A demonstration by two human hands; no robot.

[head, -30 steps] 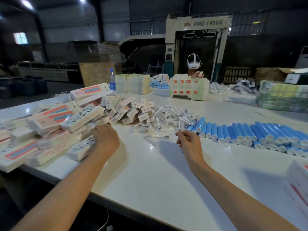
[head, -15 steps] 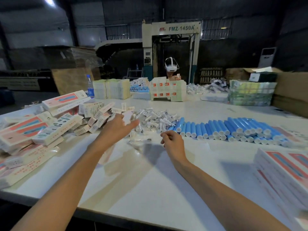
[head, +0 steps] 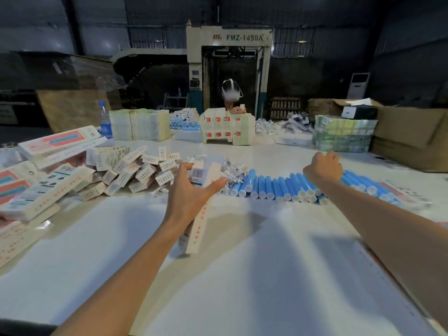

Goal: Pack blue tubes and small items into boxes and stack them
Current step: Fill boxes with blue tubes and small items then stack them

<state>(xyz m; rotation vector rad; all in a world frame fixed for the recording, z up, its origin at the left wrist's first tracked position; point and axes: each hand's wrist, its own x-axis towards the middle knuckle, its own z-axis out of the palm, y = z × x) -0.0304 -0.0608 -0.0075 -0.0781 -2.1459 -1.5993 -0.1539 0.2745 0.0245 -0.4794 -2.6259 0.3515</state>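
- The left hand (head: 186, 197) grips a long white carton (head: 200, 226) near its upper end. The fingers (head: 184, 169) are spread wide around the carton's broad face, with one digit hooked on each long edge.
- The carton stands tilted. Its barcode end rises beyond the fingertips, and its lower end hangs below the wrist, just above the white table (head: 242, 287).
- The carton looks like thin printed card, so it is probably light and stiff along its length but easy to dent on the flat faces. Holding the narrow edges near an end flap, as here, seems the safest grip, and squeezing the middle would likely buckle it.
- The right hand (head: 323, 169) hovers over the row of blue tubes (head: 274, 187) with its back to the camera and its fingers curled downward out of sight. It cannot be told whether they have closed on a tube.
- The tubes lie side by side just below and to either side of those fingers, white caps toward the person. They look smooth, round and rigid, so they are likely to roll or slip. Pinching one around its mid-body should hold best.
- The small clear-wrapped items (head: 234, 170) are heaped just past the left fingertips, between both hands. They look light, crinkly and slippery.
- Small cartons (head: 135, 170) and stacked long boxes (head: 48, 187) lie well to the left of the left hand.
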